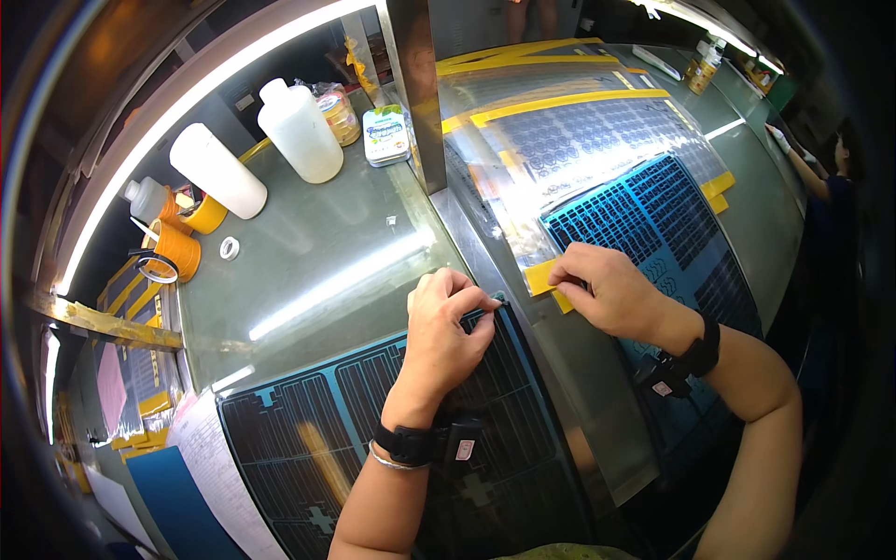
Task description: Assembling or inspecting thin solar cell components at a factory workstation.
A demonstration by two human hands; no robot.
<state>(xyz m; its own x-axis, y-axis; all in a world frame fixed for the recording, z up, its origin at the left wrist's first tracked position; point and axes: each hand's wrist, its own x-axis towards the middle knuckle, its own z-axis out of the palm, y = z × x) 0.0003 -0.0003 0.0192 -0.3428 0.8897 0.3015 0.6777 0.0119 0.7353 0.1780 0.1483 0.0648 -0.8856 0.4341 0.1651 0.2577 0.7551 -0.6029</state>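
The left hand (446,327) bends thumb and forefinger together at the upper right corner of the flat black panel with blue line patterns (280,420), which lies on the near part of the smooth grey-green desk (327,219). The right hand (602,289) closes its fingertips beside a short tab of yellow tape (539,277); the fingers hide the contact, so I cannot tell whether either hand grips anything. Tugging at one corner could bend or skew the panel. The black boxy wristband (665,373) on the right arm hangs over the bright blue sheet with black patterns (597,224), so a low sweep might scuff it. Farther off, a knock could topple the translucent white plastic bottle (301,135).
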